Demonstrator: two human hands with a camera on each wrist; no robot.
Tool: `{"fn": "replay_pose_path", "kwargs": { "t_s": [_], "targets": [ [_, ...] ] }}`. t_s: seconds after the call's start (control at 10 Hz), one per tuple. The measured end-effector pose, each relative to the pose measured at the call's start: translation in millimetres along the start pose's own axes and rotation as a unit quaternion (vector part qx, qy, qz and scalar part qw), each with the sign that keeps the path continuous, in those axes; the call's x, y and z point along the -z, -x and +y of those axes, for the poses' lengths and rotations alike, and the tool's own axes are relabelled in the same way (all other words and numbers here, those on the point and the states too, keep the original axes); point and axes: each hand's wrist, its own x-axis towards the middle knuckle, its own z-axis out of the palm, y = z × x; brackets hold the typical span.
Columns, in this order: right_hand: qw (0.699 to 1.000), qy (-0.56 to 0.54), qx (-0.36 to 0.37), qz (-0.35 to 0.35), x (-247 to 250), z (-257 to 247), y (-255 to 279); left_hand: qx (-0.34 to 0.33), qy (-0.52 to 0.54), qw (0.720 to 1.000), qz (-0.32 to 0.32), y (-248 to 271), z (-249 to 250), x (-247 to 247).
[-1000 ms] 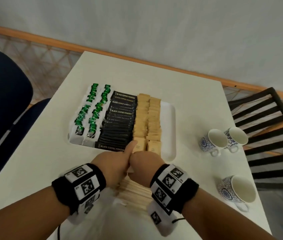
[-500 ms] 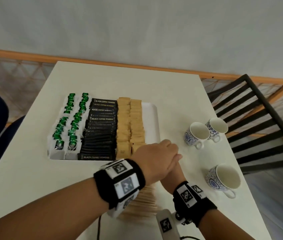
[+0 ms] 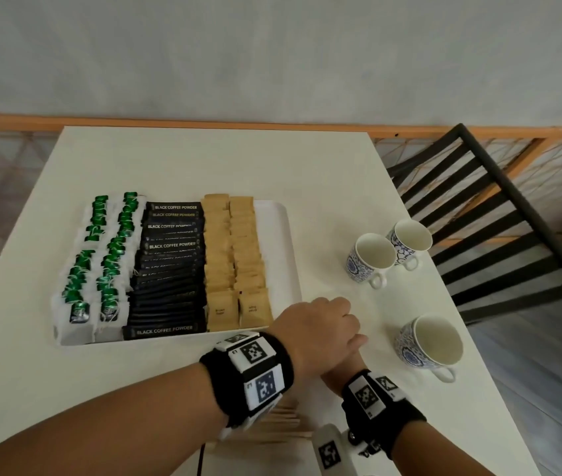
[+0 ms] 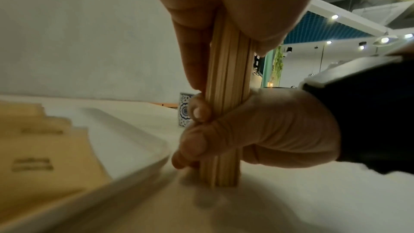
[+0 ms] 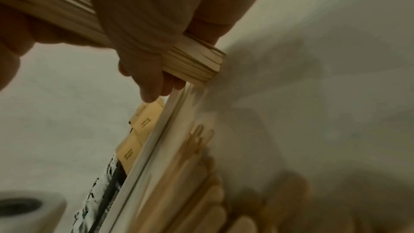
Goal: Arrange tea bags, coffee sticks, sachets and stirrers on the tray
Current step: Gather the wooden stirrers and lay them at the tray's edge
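Note:
A white tray [image 3: 286,242] holds rows of green tea bags [image 3: 100,255], black coffee sticks [image 3: 169,269] and brown sachets [image 3: 234,259]; a bare strip runs along its right side. Both hands grip one bundle of wooden stirrers [image 4: 226,112], upright with its lower end on the table by the tray's near right corner. My left hand [image 3: 320,321] grips the upper part, and my right hand [image 4: 257,130] wraps the lower part. In the head view the left hand hides the bundle and most of the right hand [image 3: 341,367]. The right wrist view shows the bundle's end [image 5: 192,63] by the tray rim [image 5: 156,130].
More loose stirrers [image 3: 279,427] lie on the table under my left wrist. Three blue-patterned cups [image 3: 370,259] [image 3: 408,240] [image 3: 429,343] stand to the right of the tray. A black slatted chair [image 3: 496,218] is beyond the table's right edge.
Both hands moved right, from the tray's near edge by the sachets to its near right corner. The left hand now lies across the right.

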Motion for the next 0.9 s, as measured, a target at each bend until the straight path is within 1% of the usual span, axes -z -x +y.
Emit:
{"fn": "replay_pose_path", "kwargs": {
  "t_s": [0.1,0.2,0.3,0.4,0.5,0.6,0.7,0.9],
  "targets": [
    [0.977,0.134,-0.095,0.134,-1,-4,-22,0.056,-0.012,0.997,-0.048,-6,-2,9],
    [0.996,0.024,0.026,0.085,-10,-31,-7,0.101,0.085,0.991,0.029,-10,-21,18],
    [0.99,0.015,0.132,0.053,13,-36,-2,0.215,0.236,0.941,0.111,-13,-58,27],
    [0.978,0.122,0.166,0.039,9,-60,-26,0.31,0.335,0.882,0.121,-14,-89,43],
    [0.984,0.112,0.136,0.018,10,-79,-50,0.366,0.382,0.844,0.09,-17,-118,51],
    [0.993,0.086,0.074,0.036,3,-95,-80,0.431,0.48,0.757,0.101,-23,-151,55],
    [0.995,0.09,-0.01,0.049,0,-107,-112,0.453,0.595,0.654,0.109,-27,-170,57],
    [0.985,0.135,-0.077,0.077,-4,-114,-148,0.423,0.643,0.632,0.092,-37,-177,47]
  ]
}}
